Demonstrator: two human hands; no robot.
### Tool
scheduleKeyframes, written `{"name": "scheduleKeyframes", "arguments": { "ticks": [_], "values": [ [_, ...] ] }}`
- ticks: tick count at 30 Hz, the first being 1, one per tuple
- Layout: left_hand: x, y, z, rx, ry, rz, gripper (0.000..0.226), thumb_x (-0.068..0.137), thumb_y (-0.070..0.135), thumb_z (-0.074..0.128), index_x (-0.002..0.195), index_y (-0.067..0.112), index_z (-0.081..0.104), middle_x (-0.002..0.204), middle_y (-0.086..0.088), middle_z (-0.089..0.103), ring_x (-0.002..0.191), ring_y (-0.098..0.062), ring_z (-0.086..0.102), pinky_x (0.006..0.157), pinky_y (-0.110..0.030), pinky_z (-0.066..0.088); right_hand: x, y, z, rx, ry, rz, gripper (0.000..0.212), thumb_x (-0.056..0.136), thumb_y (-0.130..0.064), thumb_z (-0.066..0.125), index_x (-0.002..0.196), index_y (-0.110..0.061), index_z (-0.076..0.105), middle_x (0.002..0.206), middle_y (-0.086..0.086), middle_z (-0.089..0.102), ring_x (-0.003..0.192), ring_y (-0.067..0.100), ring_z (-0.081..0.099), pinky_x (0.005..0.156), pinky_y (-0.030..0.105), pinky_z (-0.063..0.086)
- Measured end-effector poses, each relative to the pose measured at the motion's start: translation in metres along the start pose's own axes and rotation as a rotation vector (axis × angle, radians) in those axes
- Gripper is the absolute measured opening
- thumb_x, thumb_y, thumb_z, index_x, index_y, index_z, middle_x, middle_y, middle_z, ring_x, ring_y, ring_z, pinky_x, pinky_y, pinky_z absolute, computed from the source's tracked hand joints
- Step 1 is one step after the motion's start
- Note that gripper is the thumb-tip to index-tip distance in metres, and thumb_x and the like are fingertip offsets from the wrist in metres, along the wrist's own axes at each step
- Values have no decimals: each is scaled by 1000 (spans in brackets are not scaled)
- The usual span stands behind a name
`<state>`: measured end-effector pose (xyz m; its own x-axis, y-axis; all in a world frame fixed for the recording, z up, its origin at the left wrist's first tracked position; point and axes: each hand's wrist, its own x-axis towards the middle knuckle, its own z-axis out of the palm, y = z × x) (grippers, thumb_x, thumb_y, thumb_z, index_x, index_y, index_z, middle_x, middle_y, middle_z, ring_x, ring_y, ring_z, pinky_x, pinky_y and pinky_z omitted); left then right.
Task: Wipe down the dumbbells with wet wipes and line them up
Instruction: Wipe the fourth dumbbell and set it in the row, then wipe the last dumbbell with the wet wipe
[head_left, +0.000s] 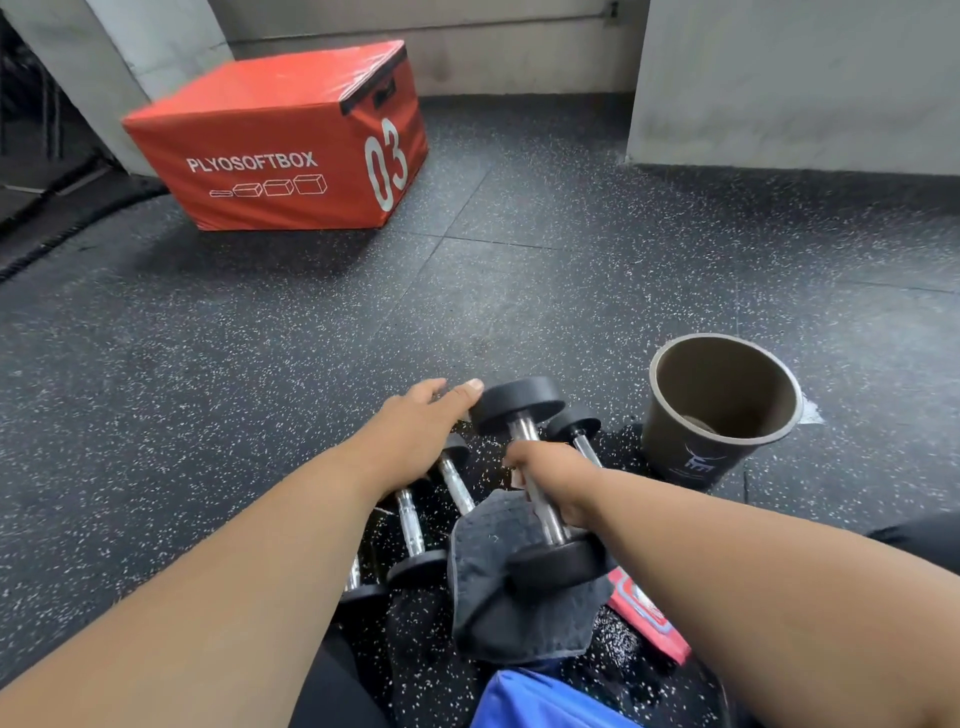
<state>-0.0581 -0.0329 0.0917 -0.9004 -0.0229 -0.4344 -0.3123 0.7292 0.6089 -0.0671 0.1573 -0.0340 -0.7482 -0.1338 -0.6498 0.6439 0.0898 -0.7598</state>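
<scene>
While your right hand (553, 475) is curling its fingers round the chrome handle of the lifted dumbbell (537, 483) above the grey cloth (498, 618), your left hand (421, 421) is resting flat, fingers together, beside the floor dumbbells (415, 525); beyond, the red box (275, 140) is showing "PLYOSOFTBOX 03".

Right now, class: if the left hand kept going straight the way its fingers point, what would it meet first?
The left hand points forward and right; its fingertips seem to be already at the far head of the dumbbell gripped by the right hand. Depth is unclear.
</scene>
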Motion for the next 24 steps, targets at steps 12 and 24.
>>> {"name": "scheduleKeyframes", "arguments": {
  "ticks": [12,24],
  "values": [
    [15,5,-17,262,-258,-68,105,65,104,35,158,57,42,172,7,32,153,-26,41,124,-53,33,59,-75,-49,14,58,34,10,91,-19,61,98,-12,59,71,1,55,58,17,48,57,27,44],
    [46,-10,-35,455,-300,-180,77,93,76,47,164,48,38,163,4,47,134,-23,56,111,-39,46,170,-28,-34,-304,68,162,11,90,-20,65,91,-11,59,87,8,55,77,23,50,73,35,43]
  ]
}}
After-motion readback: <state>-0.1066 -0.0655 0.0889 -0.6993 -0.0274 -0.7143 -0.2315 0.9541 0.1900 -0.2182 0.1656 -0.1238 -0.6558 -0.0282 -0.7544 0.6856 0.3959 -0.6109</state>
